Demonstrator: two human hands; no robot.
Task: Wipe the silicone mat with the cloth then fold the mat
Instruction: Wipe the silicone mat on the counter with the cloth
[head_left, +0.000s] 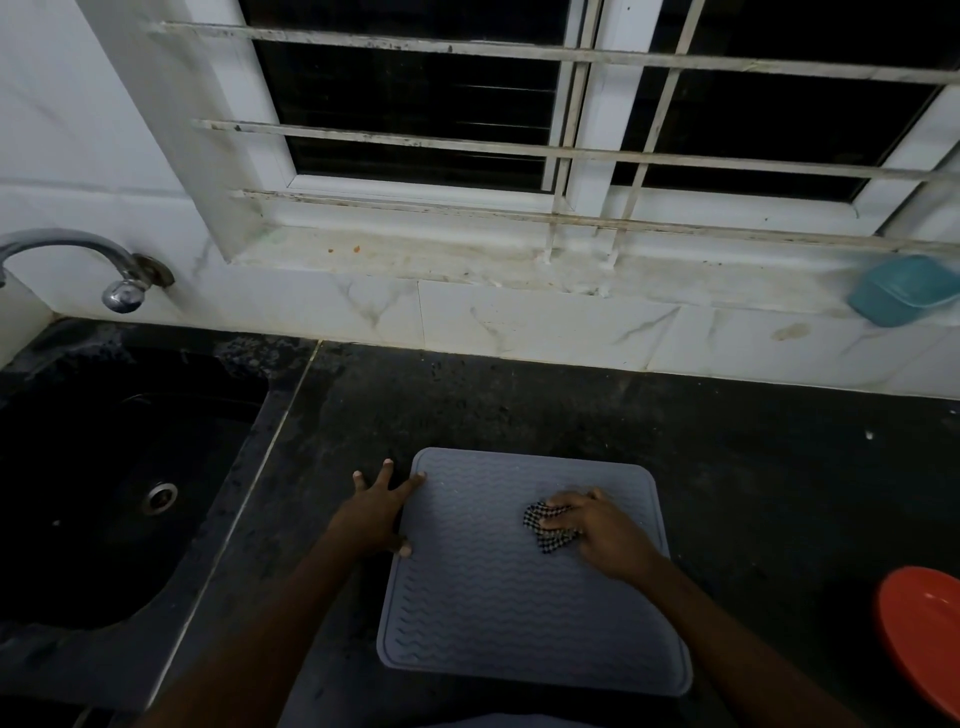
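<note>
A grey silicone mat (498, 597) with a wavy ribbed pattern lies flat on the dark countertop (727, 467), near its front edge. My right hand (602, 530) presses a small black-and-white checked cloth (545, 525) onto the mat's upper right part. My left hand (376, 512) lies flat with fingers spread at the mat's upper left edge, its fingertips touching the mat's rim.
A black sink (104, 493) with a drain is set into the counter at the left, under a metal tap (119, 280). A red bowl (924, 629) sits at the right edge. A teal container (904, 291) rests on the window ledge.
</note>
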